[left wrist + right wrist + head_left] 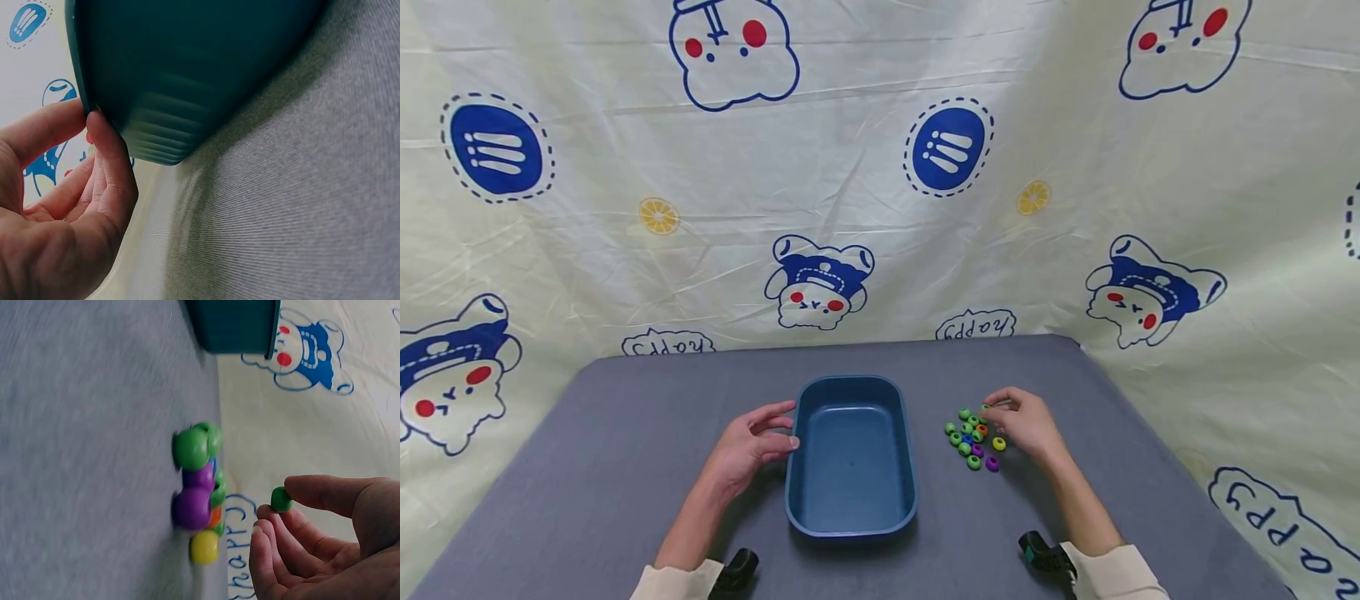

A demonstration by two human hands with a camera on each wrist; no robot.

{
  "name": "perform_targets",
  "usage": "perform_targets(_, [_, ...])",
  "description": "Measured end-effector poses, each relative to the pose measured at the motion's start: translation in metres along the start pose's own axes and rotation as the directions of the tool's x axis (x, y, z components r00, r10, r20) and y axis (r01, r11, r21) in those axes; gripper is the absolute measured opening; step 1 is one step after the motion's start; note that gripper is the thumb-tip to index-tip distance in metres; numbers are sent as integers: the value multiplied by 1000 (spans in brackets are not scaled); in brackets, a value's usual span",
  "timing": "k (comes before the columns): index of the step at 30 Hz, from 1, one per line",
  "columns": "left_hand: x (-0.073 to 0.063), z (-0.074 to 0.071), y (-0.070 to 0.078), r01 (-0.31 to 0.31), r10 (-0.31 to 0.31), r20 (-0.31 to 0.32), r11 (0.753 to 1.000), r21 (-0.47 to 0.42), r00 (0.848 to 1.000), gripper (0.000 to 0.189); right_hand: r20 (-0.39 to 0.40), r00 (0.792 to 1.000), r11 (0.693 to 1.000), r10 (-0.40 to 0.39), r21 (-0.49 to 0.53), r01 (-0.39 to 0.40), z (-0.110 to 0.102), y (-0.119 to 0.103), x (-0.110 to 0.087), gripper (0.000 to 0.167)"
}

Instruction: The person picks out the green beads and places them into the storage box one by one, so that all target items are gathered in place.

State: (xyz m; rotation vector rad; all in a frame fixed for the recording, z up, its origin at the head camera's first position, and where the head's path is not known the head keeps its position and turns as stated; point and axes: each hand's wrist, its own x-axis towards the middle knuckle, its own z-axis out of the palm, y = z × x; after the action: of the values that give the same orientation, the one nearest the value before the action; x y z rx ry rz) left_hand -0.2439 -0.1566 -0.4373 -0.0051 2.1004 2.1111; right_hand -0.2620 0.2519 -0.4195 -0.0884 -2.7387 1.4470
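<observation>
A dark blue rectangular plastic bin [852, 531] sits mid-table, its inside bare. My left hand [741, 450] is at the bin's left side; in the left wrist view its thumb and a finger pinch the rim [77, 69]. Right of the bin lies a cluster of round beads with holes, mostly green [964, 449], plus a yellow bead [998, 444], purple ones [992, 463], orange and blue. My right hand [1026, 427] is over the far right of this cluster. Between its thumb and fingertips it pinches one green bead [281, 499], held off the table.
A grey cloth covers the table [647, 467]. Behind and beside it hangs a pale curtain [865, 200] printed with cartoon figures. Black wrist devices, one on the left [737, 573] and one on the right [1043, 554], sit near the sleeve cuffs.
</observation>
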Motion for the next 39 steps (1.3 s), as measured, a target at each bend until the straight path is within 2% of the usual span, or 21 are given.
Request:
perform_targets(6, [0,-1,-1,7,-7,-12,1000,1,1000,58,31,998,998,-60,9,59,9,-14,-5,24])
perform_targets(17, [1,0,-1,4,-4,-8,1000,-7,1000,60,63,995,996,-81,-19,82,27,-34,-9,18])
perform_targets(30, [0,-1,-2,-1,1,7,1000,-9,1000,60,55,991,993,-120,-6,121,53,-60,-14,15])
perform_targets(39, [0,-1,0,4,-4,-6,1000,-4,1000,59,47,988,989,-146,-8,147,71,-73,-20,12])
